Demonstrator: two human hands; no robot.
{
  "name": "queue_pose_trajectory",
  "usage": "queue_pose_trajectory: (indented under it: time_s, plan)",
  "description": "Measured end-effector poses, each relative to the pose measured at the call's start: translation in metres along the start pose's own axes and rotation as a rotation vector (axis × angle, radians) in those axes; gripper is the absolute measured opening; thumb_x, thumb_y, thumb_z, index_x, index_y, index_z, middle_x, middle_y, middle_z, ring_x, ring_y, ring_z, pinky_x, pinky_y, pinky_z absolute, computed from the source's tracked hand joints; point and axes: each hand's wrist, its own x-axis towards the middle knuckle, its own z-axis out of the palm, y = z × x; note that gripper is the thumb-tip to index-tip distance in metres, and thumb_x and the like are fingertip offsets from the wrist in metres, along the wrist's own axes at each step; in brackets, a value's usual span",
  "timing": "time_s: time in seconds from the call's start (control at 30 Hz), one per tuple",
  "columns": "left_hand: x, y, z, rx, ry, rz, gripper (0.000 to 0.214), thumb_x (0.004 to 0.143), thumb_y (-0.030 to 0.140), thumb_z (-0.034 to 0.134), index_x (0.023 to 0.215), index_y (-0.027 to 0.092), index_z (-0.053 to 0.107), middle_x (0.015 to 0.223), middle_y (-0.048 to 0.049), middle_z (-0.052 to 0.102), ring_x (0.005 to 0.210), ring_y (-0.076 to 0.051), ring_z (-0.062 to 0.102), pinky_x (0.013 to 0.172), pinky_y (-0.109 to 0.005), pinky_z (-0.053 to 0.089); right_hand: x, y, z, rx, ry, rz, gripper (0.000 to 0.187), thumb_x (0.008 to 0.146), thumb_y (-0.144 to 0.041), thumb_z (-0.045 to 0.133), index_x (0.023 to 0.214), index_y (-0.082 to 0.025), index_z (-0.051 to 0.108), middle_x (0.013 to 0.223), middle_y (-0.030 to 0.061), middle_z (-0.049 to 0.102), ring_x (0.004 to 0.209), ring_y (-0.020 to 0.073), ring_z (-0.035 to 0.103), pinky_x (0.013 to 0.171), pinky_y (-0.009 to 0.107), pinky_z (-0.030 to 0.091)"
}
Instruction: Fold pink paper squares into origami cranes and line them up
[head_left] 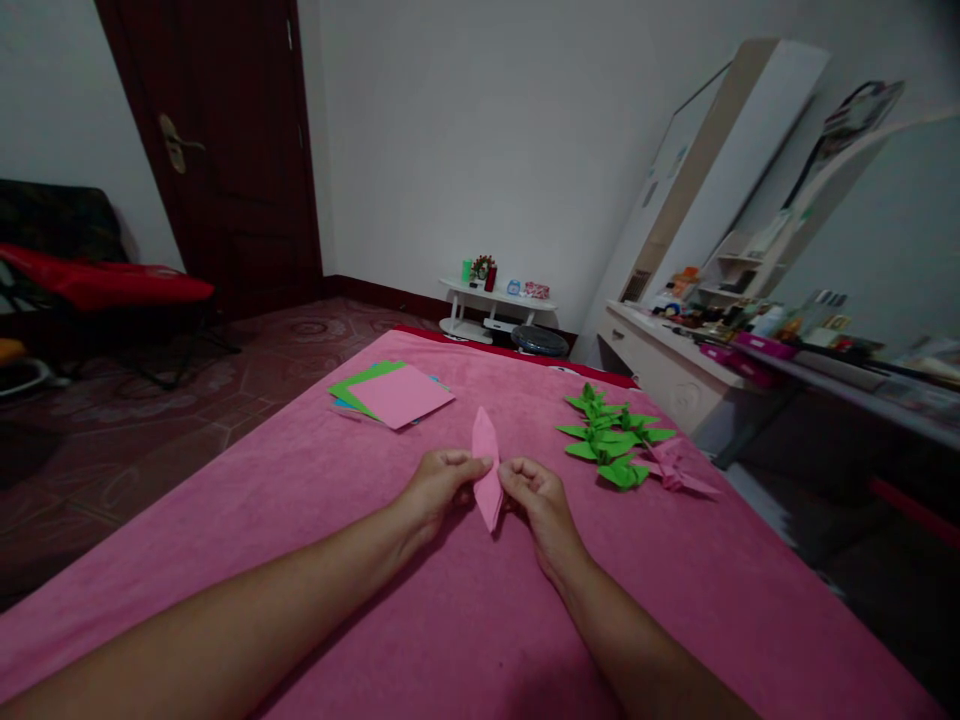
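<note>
A folded piece of pink origami paper (487, 440), long and narrow with pointed ends, is held upright in the middle of the view. My left hand (442, 485) pinches its left edge, the thumb lying on the front face. On the opposite edge, my right hand (536, 490) grips the paper between thumb and curled fingers. Finished green paper cranes (600, 440) sit in a cluster to the right, with a pink paper crane (677, 468) beside them. Flat square sheets, a pink one (409, 395) on top of green paper (360, 388), lie to the left.
A pink cloth (300, 520) covers the surface under my hands. Beyond its far edge stands a low white shelf (499, 295) with small items. On the right is a dressing table (667, 345) crowded with bottles. A red chair (112, 285) stands left, near a dark door (225, 150).
</note>
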Motion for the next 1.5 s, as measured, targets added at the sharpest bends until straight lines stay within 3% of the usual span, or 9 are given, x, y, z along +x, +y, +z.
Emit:
queue_pose_trajectory:
  time_s: [0.23,0.53,0.9,1.03,1.3,1.5]
  plan:
    - [-0.0012,-0.0012,0.0002,0.045,-0.024,0.013,0.028,0.060,0.034,0.073,0.060,0.010,0.057,0.050,0.0015,0.049,0.042,-0.005,0.038,0.045,-0.021,0.024,-0.0014,-0.0031,0.0013,-0.002,0.018,0.002,0.023,0.064,-0.033,0.072,0.065,-0.014,0.057,0.054,-0.0028,0.055,0.047,0.0076,0.045,0.048,0.020,0.035]
    - [-0.0039,0.0048,0.0023,0.194,0.037,0.060,0.033,0.055,0.037,0.075,0.054,0.010,0.057,0.045,0.0030,0.045,0.040,-0.004,0.032,0.044,-0.022,0.018,-0.0005,0.0019,-0.0001,-0.036,0.035,-0.008,0.021,0.065,-0.030,0.069,0.062,-0.015,0.057,0.050,-0.0038,0.053,0.046,0.0076,0.045,0.047,0.020,0.035]
    - [-0.0023,0.0041,0.0001,0.148,-0.048,0.035,0.033,0.056,0.038,0.075,0.064,0.008,0.065,0.053,-0.0012,0.053,0.044,-0.005,0.037,0.045,-0.021,0.024,0.0014,0.0021,-0.0008,-0.034,0.084,-0.041,0.024,0.066,-0.035,0.069,0.070,-0.015,0.056,0.051,-0.0034,0.054,0.045,0.0087,0.046,0.045,0.020,0.036]
    - [-0.0036,0.0040,-0.0002,0.126,-0.086,0.071,0.032,0.064,0.039,0.070,0.063,0.008,0.063,0.052,-0.0005,0.052,0.044,-0.006,0.039,0.046,-0.021,0.028,0.0017,0.0031,-0.0018,-0.025,0.114,-0.042,0.023,0.065,-0.034,0.069,0.069,-0.015,0.056,0.051,-0.0039,0.054,0.045,0.0085,0.046,0.045,0.020,0.036]
    - [-0.0068,0.0070,0.0029,0.095,-0.067,0.069,0.029,0.066,0.035,0.069,0.056,0.009,0.058,0.048,0.0009,0.049,0.042,-0.005,0.039,0.045,-0.021,0.030,0.0017,0.0031,-0.0021,-0.045,0.095,-0.045,0.023,0.069,-0.034,0.067,0.068,-0.015,0.055,0.052,-0.0034,0.054,0.044,0.0079,0.047,0.044,0.019,0.038]
    - [-0.0067,0.0046,0.0021,0.092,-0.090,0.056,0.029,0.067,0.036,0.068,0.061,0.008,0.061,0.053,-0.0009,0.053,0.045,-0.006,0.043,0.048,-0.021,0.034,0.0015,0.0047,-0.0018,-0.075,0.153,-0.070,0.026,0.066,-0.035,0.070,0.076,-0.016,0.054,0.057,-0.0046,0.053,0.047,0.0076,0.048,0.043,0.018,0.039]
